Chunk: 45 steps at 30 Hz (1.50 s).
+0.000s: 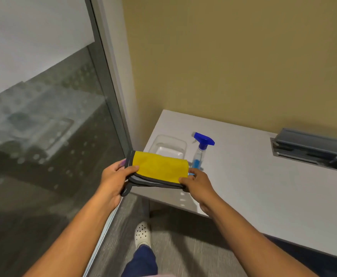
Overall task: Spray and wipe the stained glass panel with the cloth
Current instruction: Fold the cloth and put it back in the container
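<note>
While folded, cloth [160, 166]: yellow face, grey edging, several layers stacked; held in the air between both hands, over the counter's near corner.
Cloth handling: judged light, soft, floppy; sags if held by one end, so grip the folded ends or bunch it in a palm.
Left grip [114, 177]: thumb on top, fingers under, pinching the left end.
Right grip [196, 181]: thumb and fingers pinching the right end.
Spray bottle [200, 151]: blue trigger, upright on the counter [263, 176], just beyond the right grip; untouched.
Clear tray [168, 145]: beyond the cloth.
Glass panel [43, 136]: left of the left grip; looks hard, slick, fragile.
</note>
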Available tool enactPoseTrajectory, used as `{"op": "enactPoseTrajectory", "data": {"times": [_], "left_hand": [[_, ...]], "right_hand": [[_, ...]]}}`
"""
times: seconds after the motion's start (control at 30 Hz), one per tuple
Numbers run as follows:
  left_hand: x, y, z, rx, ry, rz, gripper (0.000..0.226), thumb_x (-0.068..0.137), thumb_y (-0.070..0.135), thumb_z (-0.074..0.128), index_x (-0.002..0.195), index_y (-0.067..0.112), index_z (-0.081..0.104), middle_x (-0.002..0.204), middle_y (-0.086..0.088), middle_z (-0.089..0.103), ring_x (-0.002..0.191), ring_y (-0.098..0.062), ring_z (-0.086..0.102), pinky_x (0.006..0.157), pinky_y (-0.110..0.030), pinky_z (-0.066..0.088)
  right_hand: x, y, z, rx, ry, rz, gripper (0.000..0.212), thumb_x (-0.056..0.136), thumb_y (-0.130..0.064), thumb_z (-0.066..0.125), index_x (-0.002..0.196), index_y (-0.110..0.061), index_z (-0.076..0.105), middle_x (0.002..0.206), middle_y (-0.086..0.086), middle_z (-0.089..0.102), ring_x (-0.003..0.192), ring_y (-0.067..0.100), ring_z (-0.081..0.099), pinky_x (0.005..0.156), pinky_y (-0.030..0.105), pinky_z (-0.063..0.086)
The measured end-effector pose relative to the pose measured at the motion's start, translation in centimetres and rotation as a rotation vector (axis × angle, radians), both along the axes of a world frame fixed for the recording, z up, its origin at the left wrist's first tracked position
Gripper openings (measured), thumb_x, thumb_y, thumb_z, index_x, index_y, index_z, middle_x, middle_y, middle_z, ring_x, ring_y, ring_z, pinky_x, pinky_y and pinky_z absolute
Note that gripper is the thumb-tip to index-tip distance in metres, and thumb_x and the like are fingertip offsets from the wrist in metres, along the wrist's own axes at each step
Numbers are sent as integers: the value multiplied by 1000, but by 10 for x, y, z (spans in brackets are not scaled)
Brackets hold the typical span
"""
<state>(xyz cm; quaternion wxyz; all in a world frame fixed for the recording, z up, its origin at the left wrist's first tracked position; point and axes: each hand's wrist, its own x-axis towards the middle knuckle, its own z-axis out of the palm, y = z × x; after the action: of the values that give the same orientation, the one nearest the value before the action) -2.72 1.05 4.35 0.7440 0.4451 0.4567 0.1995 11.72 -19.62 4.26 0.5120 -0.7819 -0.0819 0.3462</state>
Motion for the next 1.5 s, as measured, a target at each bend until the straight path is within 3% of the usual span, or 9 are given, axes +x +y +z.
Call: {"op": "enactPoseTrajectory", "data": {"times": [0.13,0.37,0.53,0.67,0.83,0.93,1.17,1.37,1.5], "left_hand": [[49,55,-11,52,53,-41,44,86,5,86,125,18,70,83,1,85,63,-9,79,49,-20,57],[122,127,-36,129,135,-187,48,92,2,81,137,7,67,99,-5,79,82,-20,76,74,-29,61],[154,145,-55,174,215,-315,38,92,5,81,129,2,73,112,-17,81,106,-36,78,102,-48,62],[172,153,-70,225,272,-354,7,92,9,83,97,10,80,101,-20,80,91,-33,73,87,-46,59],[184,156,-78,191,322,-376,44,94,14,82,134,2,70,117,-12,76,111,-32,72,107,-56,57],[190,156,-84,239,323,-431,29,94,13,80,121,1,75,120,-22,77,116,-40,73,106,-54,58],[206,148,-89,238,402,-495,18,96,13,69,108,1,74,89,-13,64,91,-30,62,75,-37,50],[212,149,-96,252,419,-536,22,98,16,67,119,9,73,113,-21,72,108,-36,67,96,-50,56],[210,152,-102,296,402,-555,30,100,17,70,128,9,72,114,-16,73,111,-35,68,97,-47,55]], "right_hand": [[31,53,-12,-94,-30,9,57,101,-13,66,150,-20,39,117,9,67,105,25,69,94,35,57],[81,134,-34,-364,-142,-39,49,100,-6,57,145,-6,36,119,17,63,106,33,65,77,37,51],[105,169,-50,-504,5,-141,71,100,2,54,160,-5,17,142,23,55,122,40,63,91,47,63],[122,187,-64,-539,83,-206,76,101,-1,55,164,-10,14,148,21,52,115,37,60,85,48,64],[133,199,-80,-463,190,-282,79,103,-3,55,167,-11,10,153,20,48,108,31,52,97,48,60],[132,203,-88,-441,177,-296,76,104,-5,48,168,-8,8,160,20,43,126,33,54,102,40,52],[125,205,-105,-299,161,-223,47,104,-7,40,150,-9,48,137,13,60,118,31,58,104,40,49],[113,189,-97,-368,29,-51,46,109,-15,39,155,-8,43,158,18,47,138,37,52,115,44,43],[75,153,-71,-242,-208,-115,37,106,-16,53,143,-15,59,133,3,65,110,15,61,93,26,45]]}}
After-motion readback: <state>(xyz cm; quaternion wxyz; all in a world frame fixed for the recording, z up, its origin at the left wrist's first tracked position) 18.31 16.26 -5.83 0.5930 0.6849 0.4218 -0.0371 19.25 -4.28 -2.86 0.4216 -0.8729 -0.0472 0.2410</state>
